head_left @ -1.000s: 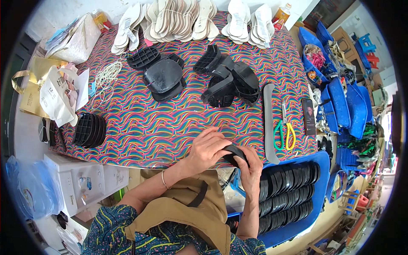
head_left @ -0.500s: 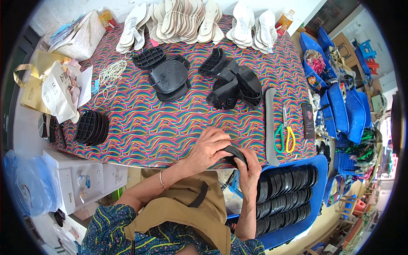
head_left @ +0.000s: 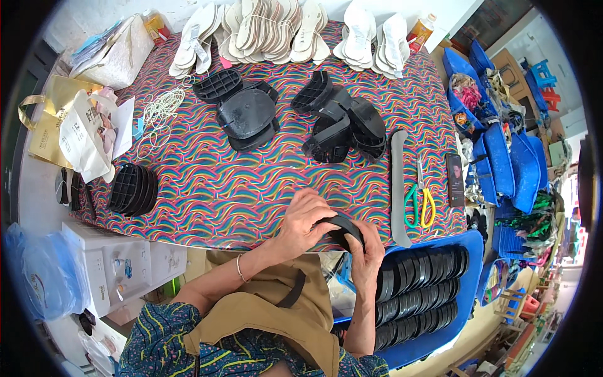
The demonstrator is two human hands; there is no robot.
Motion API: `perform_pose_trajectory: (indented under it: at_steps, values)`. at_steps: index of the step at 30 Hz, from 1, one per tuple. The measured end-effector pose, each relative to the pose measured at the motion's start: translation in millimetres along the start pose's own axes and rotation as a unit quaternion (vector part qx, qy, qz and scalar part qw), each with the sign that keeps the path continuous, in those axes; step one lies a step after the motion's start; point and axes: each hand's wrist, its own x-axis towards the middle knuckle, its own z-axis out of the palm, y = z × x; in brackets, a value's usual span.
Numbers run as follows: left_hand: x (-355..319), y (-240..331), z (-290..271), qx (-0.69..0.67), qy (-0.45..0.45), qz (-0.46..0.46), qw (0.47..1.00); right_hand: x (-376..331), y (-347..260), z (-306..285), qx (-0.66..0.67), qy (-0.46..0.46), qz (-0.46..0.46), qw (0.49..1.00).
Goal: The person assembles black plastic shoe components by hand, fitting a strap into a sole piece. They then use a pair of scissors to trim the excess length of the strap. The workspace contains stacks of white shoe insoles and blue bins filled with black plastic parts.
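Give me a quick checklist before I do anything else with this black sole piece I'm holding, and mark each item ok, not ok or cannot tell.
1. Both hands on the sole piece: ok, left hand over its top, right hand below.
2. Grip firm: cannot tell, fingers hide most of the piece.
3. Bare table ahead of the hands: ok.
4. Scissors away from the hands: ok, they lie to the right beside the grey strip.
5. Blue bin of black pieces close by: ok, right next to the right hand.
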Motion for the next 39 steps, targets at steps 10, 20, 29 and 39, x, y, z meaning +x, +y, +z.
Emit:
perform_pose_trajectory:
  at_steps: [10, 20, 29, 39]
  values:
    - [1, 4, -3, -0.004, 0.010, 0.003, 1.000, -2, 0, 3, 0.010, 0.019, -0.010, 1.000]
    - [-3, 7, -5, 0.040, -0.021, -0.004, 0.999, -4, 3, 2, -0.011, 0.030, 0.000, 0.999]
    - [7, 7, 3, 0.089, 0.028, 0.055, 0.994, -4, 12, 2, -0.013, 0.056, -0.006, 0.998]
    - [6, 5, 2, 0.090, 0.042, 0.058, 0.993, -6, 12, 4, -0.023, 0.072, -0.019, 0.997]
